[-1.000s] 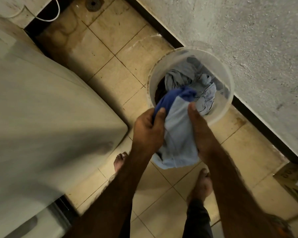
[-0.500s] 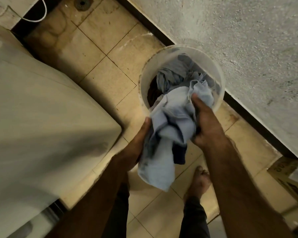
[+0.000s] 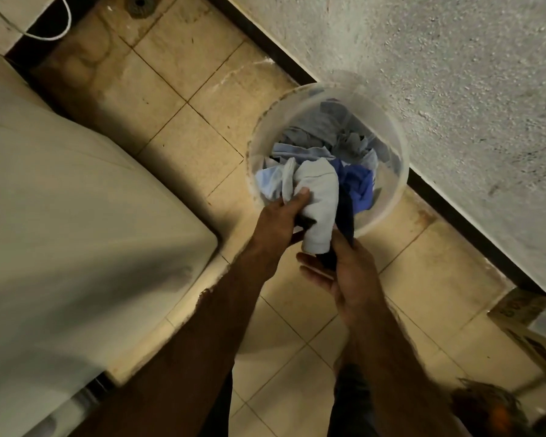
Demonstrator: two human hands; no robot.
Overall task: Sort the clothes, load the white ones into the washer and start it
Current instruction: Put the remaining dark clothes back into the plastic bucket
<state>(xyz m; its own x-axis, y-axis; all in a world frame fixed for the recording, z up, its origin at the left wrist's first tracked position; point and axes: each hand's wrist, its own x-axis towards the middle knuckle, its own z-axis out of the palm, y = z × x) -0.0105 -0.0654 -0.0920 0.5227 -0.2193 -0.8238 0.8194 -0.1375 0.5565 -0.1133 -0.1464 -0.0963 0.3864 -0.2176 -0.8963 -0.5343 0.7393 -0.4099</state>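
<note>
Since a moment ago my left hand (image 3: 278,222) has bunched the pale garment (image 3: 317,200) over the bucket (image 3: 391,197) in a tight grip, while my right hand (image 3: 344,272) pinches out a dark piece (image 3: 344,222) to separate colours.

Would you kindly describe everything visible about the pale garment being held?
The pale garment looks like soft light grey-white cloth, bunched into a rumpled roll hanging over the near rim of the clear plastic bucket. The left hand grips its left side, thumb on top. A dark cloth lies against its right edge, held by the right hand.
</note>
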